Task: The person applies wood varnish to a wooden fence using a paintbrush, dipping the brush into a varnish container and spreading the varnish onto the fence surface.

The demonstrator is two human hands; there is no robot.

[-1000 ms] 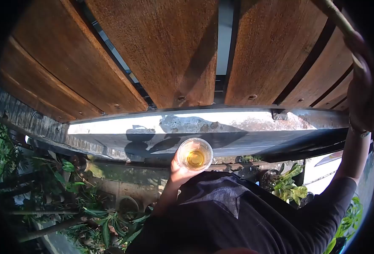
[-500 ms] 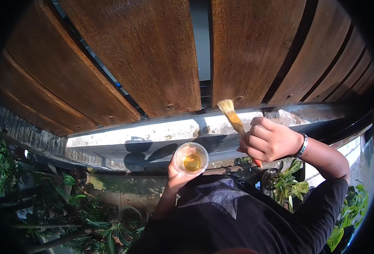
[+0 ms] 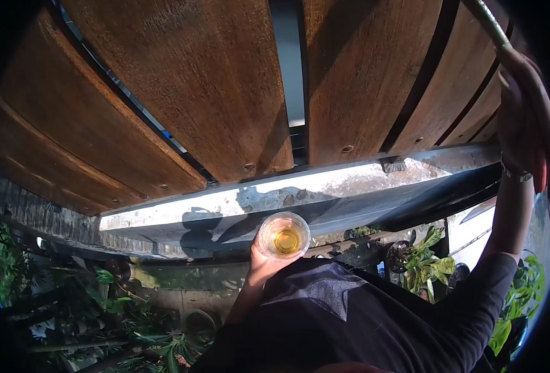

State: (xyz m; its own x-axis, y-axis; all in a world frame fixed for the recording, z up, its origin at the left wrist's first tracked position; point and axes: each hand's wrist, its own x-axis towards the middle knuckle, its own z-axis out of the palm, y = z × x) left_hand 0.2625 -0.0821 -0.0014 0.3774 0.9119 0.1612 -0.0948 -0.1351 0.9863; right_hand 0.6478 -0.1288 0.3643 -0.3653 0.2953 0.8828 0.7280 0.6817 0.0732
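My left hand (image 3: 263, 264) is wrapped round a clear cup (image 3: 283, 235) with some amber liquid at its bottom, held in front of my dark shirt. Raised at the far upper right, my right hand (image 3: 523, 118) is closed on a paintbrush (image 3: 489, 23). The brush's handle end shows red below the hand, and its bristles are out of view at the top edge. Brown wooden slats (image 3: 188, 81) with round plugs near their lower ends fill the upper part of the view.
A whitish ledge (image 3: 225, 202) runs along below the slats. Dark gaps part the slats. Green plants stand at the lower left and a potted plant (image 3: 427, 264) at the lower right. Shadows fall on the slats and ledge.
My right hand has moved up and to the right with the brush, away from the lower slat ends. The cup in my left hand has barely moved.
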